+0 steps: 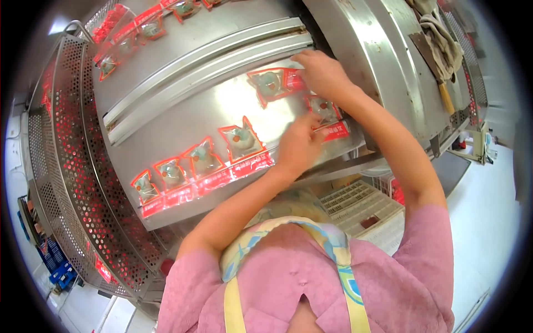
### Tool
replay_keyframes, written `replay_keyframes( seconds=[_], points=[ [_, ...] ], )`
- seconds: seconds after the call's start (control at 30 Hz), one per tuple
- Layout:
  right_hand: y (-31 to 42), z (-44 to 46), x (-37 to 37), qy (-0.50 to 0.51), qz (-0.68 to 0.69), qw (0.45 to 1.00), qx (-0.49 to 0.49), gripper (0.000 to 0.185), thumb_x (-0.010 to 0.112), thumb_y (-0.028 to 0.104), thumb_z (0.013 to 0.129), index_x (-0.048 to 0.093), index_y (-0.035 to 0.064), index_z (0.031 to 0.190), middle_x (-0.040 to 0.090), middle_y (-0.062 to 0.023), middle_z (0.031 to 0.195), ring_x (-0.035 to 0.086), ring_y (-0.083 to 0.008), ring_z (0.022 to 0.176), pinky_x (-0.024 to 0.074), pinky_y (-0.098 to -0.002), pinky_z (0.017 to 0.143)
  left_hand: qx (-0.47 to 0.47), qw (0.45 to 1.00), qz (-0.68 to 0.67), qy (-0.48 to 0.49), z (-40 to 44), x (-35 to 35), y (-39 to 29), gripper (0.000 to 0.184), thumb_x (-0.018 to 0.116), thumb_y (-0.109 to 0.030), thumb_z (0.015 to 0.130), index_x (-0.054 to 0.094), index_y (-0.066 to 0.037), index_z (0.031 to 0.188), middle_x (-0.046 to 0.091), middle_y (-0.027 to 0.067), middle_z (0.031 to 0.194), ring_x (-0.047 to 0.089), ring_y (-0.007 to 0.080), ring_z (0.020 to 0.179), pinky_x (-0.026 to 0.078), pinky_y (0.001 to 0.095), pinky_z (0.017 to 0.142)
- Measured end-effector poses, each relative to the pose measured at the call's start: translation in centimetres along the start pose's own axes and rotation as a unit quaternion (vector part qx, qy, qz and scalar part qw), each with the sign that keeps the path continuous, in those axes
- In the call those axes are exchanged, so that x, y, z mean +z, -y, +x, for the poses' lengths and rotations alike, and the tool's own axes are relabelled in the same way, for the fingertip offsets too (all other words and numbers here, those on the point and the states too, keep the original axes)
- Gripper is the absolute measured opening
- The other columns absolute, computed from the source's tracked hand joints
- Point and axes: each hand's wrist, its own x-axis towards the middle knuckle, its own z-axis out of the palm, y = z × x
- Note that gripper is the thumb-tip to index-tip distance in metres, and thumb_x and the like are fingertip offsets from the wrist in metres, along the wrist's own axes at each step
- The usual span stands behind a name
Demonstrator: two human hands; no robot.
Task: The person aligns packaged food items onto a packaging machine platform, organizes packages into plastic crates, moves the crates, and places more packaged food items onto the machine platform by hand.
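Note:
Clear plastic packets with red borders, each holding a rounded pale-green item, lie on a steel work surface [183,119]. My right hand [327,75] is closed at the red end of one tilted packet [269,84], near the metal rails. Just below, my left hand [300,145] has its fingers bent at the left edge of another packet [326,110], by the front edge of the surface. To the left, several packets, among them one packet [242,140], stand in a row with their red strips along the front edge.
Two raised metal rails [211,66] cross the surface, with more packets [151,28] behind them. Perforated metal baskets [75,139] with red contents stand at the left. A wooden-handled blade [444,97] and a cloth [441,41] lie at the right. A slatted crate [361,208] sits below.

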Motion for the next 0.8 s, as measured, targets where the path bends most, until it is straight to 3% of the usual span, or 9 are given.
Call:
replay_keyframes(
  seconds=[0.07, 0.13, 0.17, 0.3, 0.4, 0.57, 0.67, 0.73, 0.8],
  points=[
    [-0.2, 1.4, 2.0, 0.043, 0.066, 0.996, 0.044, 0.026, 0.061, 0.016, 0.079, 0.065, 0.0039, 0.101, 0.065, -0.0124, 0.097, 0.062, -0.0322, 0.085, 0.0499, -0.0405, 0.077, -0.190, 0.958, -0.210, -0.053, 1.8, -0.6, 2.3, 0.028, 0.062, -0.016, 0.085, 0.056, -0.003, 0.109, 0.063, 0.0086, 0.100, 0.061, 0.0208, 0.082, 0.046, 0.0346, 0.062],
    [0.7, 2.6, 1.7, 0.184, 0.130, 0.963, 0.150, 0.024, 0.064, 0.019, 0.077, 0.068, 0.0033, 0.094, 0.067, -0.0120, 0.089, 0.063, -0.0311, 0.082, 0.0501, -0.0388, 0.076, -0.374, 0.835, -0.393, -0.085, 3.7, -2.5, 3.5, 0.027, 0.062, -0.016, 0.086, 0.054, -0.004, 0.110, 0.062, 0.0060, 0.098, 0.061, 0.0184, 0.081, 0.043, 0.0327, 0.057],
    [-0.2, 2.9, 3.0, 0.182, 0.127, 0.965, 0.142, 0.025, 0.068, 0.023, 0.074, 0.068, 0.0000, 0.082, 0.067, -0.0114, 0.074, 0.064, -0.0256, 0.068, 0.0504, -0.0349, 0.065, -0.373, 0.815, -0.434, -0.093, 4.3, -3.0, 3.6, 0.026, 0.062, -0.017, 0.087, 0.054, -0.005, 0.109, 0.062, 0.0051, 0.097, 0.061, 0.0175, 0.080, 0.041, 0.0307, 0.055],
    [0.4, 2.9, -0.2, 0.314, 0.320, 0.853, 0.267, 0.028, 0.069, 0.024, 0.076, 0.066, -0.0031, 0.075, 0.061, -0.0072, 0.063, 0.053, -0.0142, 0.047, 0.0439, -0.0271, 0.045, -0.384, 0.766, -0.504, -0.110, 4.6, -4.1, 3.2, 0.021, 0.063, -0.019, 0.088, 0.053, -0.007, 0.102, 0.059, 0.0024, 0.093, 0.059, 0.0141, 0.077, 0.036, 0.0250, 0.050],
    [0.0, 2.2, -1.7, 0.420, 0.301, 0.823, 0.235, 0.023, 0.066, 0.021, 0.078, 0.066, -0.0019, 0.074, 0.061, -0.0083, 0.063, 0.048, -0.0129, 0.045, 0.0403, -0.0273, 0.042, -0.390, 0.772, -0.496, -0.075, 4.2, -5.1, 2.1, 0.025, 0.068, -0.024, 0.085, 0.054, -0.008, 0.098, 0.057, 0.0012, 0.088, 0.056, 0.0111, 0.073, 0.033, 0.0181, 0.047],
    [-1.0, 0.2, -1.4, 0.418, 0.441, 0.731, 0.310, 0.017, 0.067, 0.014, 0.078, 0.065, -0.0024, 0.077, 0.062, -0.0072, 0.066, 0.042, -0.0078, 0.043, 0.0310, -0.0217, 0.038, -0.431, 0.753, -0.496, -0.020, 3.9, -7.6, 1.2, 0.021, 0.069, -0.022, 0.085, 0.057, -0.008, 0.093, 0.057, -0.0001, 0.088, 0.055, 0.0091, 0.072, 0.033, 0.0118, 0.047],
    [-1.4, -1.0, -1.5, 0.409, 0.518, 0.687, 0.304, 0.019, 0.070, 0.015, 0.078, 0.065, -0.0031, 0.078, 0.061, -0.0061, 0.066, 0.041, -0.0072, 0.042, 0.0294, -0.0200, 0.039, -0.477, 0.667, -0.572, 0.032, 4.0, -9.4, 1.2, 0.020, 0.067, -0.005, 0.084, 0.058, -0.006, 0.102, 0.059, 0.0024, 0.082, 0.053, 0.0054, 0.059, 0.031, 0.0127, 0.041],
    [-1.1, -2.2, -2.2, 0.394, 0.587, 0.644, 0.293, 0.021, 0.072, 0.016, 0.078, 0.064, -0.0034, 0.076, 0.060, -0.0053, 0.063, 0.042, -0.0073, 0.042, 0.0293, -0.0201, 0.039, -0.439, 0.737, -0.506, 0.087, 3.5, -9.7, 1.0, 0.023, 0.070, -0.013, 0.082, 0.060, -0.004, 0.101, 0.061, 0.0025, 0.085, 0.055, 0.0111, 0.063, 0.042, 0.0226, 0.050],
    [-0.7, -3.3, -1.9, 0.345, 0.492, 0.748, 0.281, 0.018, 0.073, 0.012, 0.076, 0.064, -0.0031, 0.074, 0.058, -0.0050, 0.061, 0.044, -0.0079, 0.042, 0.0320, -0.0222, 0.039, -0.359, 0.865, -0.326, 0.132, 2.9, -10.1, 0.6, 0.027, 0.072, -0.013, 0.080, 0.060, -0.002, 0.101, 0.061, 0.0018, 0.081, 0.056, 0.0114, 0.065, 0.044, 0.0251, 0.051]
  ],
)
